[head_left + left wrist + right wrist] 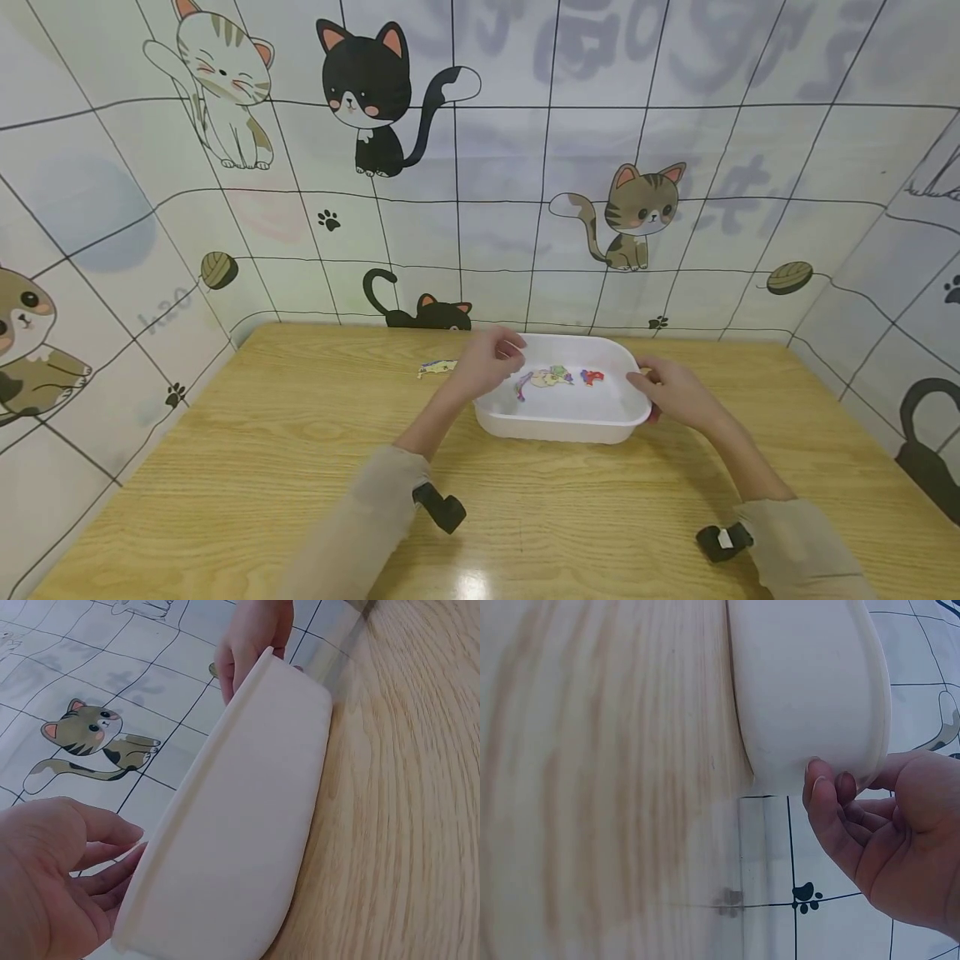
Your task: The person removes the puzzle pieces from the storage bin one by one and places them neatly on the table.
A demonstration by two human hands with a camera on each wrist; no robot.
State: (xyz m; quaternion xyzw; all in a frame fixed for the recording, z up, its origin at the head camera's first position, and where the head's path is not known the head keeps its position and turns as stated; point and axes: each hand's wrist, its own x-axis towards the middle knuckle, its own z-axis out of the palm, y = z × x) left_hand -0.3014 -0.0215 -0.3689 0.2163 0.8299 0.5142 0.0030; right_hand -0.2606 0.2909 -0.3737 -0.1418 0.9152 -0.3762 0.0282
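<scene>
Left hand: the left hand (pixel 489 360) hovers over the left rim of the white plastic tub (pixel 557 427), fingers (pixel 112 855) loosely spread, holding nothing.
Right hand: the right hand (pixel 673 392) rests at the tub's right end, curled fingertips (pixel 819 787) touching the rim.
Tub: between both hands on the wooden table (pixel 262 450).
Inside tub: colourful small pieces (pixel 555 377), just right of the left hand.
Outside tub: one flat piece (pixel 437 367) on the table, just left of the left hand.

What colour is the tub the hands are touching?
The tub is plain white, clearest in the head view.
</scene>
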